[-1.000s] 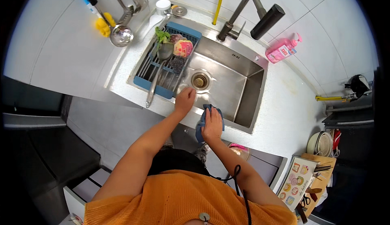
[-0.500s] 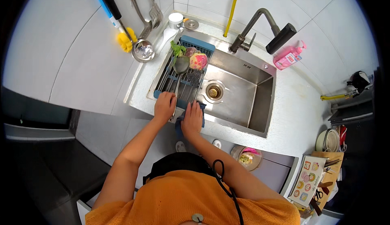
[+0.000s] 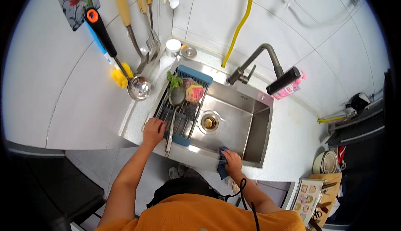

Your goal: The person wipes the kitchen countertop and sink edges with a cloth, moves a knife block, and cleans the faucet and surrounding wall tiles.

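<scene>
Lengthwise, the blue cloth [image 3: 222, 168] points from sink [image 3: 234, 124] toward person [image 3: 200, 212].

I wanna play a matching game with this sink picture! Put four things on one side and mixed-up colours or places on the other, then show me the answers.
Things:
1. Cloth
2. Hose
3. Long-handled spoon
4. Bottle

Clues:
A. Lying on the rack with blue ends
B. Pink, partly hidden by the tap's black spout
C. Blue, at the right hand
D. Yellow, running up along the wall

Right pairs: 1-C, 2-D, 3-A, 4-B.
</scene>
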A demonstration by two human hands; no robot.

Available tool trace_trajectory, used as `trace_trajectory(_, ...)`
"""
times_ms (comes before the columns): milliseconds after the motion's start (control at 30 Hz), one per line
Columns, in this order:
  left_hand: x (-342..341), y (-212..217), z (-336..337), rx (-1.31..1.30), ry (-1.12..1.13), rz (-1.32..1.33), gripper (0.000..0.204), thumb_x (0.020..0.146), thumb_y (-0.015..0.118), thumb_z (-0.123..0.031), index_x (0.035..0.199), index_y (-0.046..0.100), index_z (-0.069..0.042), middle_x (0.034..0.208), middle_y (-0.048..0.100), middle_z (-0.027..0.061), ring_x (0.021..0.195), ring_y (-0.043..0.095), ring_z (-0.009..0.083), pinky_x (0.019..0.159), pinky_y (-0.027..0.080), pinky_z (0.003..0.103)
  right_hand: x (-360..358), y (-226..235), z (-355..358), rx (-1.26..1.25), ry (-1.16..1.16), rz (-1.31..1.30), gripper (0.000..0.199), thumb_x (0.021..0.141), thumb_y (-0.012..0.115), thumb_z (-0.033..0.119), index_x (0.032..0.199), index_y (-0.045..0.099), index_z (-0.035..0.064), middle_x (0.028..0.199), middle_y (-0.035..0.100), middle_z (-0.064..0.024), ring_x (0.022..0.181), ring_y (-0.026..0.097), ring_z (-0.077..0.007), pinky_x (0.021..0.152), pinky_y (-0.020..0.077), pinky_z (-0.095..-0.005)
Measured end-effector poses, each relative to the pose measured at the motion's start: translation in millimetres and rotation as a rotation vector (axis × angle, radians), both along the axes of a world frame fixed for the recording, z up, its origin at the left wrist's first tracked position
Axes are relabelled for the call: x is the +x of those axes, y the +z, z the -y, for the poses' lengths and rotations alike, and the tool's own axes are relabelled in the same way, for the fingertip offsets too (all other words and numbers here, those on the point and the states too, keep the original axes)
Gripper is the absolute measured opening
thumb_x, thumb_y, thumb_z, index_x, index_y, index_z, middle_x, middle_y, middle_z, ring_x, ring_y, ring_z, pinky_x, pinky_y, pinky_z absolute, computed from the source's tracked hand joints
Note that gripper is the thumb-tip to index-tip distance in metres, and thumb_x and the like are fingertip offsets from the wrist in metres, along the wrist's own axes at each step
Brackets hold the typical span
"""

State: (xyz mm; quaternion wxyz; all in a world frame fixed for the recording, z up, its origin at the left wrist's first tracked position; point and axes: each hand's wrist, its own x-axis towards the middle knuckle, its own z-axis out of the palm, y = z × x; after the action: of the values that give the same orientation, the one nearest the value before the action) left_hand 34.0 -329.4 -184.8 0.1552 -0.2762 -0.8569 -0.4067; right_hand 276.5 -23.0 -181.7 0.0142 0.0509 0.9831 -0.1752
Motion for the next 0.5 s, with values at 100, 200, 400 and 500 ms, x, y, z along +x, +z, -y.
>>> trace_trajectory(100, -26, 2, 5, -0.102, 0.124, 0.000, 0.009, 0.078, 0.062, -0.011, 0.079, 0.058, -0.004, 0.080, 0.055, 0.0117, 0.078, 0.055, 0.0317, 0.068, 0.046, 0.041, -44, -6, -28, -0.182, -0.053, -0.118, 0.056, 0.059, 0.062, -0.004, 0.113, 0.059, 0.0109, 0.113, 0.059, -0.0120, 0.103, 0.056, -0.0328, 0.087, 0.0453, -0.0416)
trace_trajectory(200, -53, 2, 10, -0.216, 0.179, 0.102, 0.010, 0.081, 0.060, -0.016, 0.080, 0.058, -0.005, 0.080, 0.056, 0.0112, 0.077, 0.057, 0.0309, 0.065, 0.047, 0.040, -124, 13, -38, -0.206, -0.012, -0.311, 0.055, 0.060, 0.061, -0.007, 0.112, 0.059, 0.0099, 0.107, 0.061, -0.0140, 0.100, 0.058, -0.0334, 0.086, 0.0465, -0.0391)
trace_trajectory(400, -62, -16, 9, -0.337, 0.198, 0.072, 0.011, 0.080, 0.059, -0.018, 0.078, 0.055, -0.007, 0.076, 0.057, 0.0112, 0.072, 0.058, 0.0309, 0.061, 0.047, 0.041, -295, 57, -46, -0.222, 0.048, -0.601, 0.054, 0.060, 0.059, -0.009, 0.111, 0.059, 0.0080, 0.109, 0.060, -0.0140, 0.102, 0.056, -0.0341, 0.089, 0.0457, -0.0399)
trace_trajectory(500, -55, -14, 1, -0.412, 0.227, 0.057, 0.012, 0.077, 0.062, -0.017, 0.075, 0.055, -0.008, 0.075, 0.053, 0.0098, 0.071, 0.056, 0.0298, 0.060, 0.046, 0.040, -363, 53, -48, -0.213, 0.020, -0.660, 0.056, 0.061, 0.059, -0.007, 0.114, 0.056, 0.0072, 0.116, 0.057, -0.0141, 0.106, 0.054, -0.0332, 0.091, 0.0445, -0.0393)
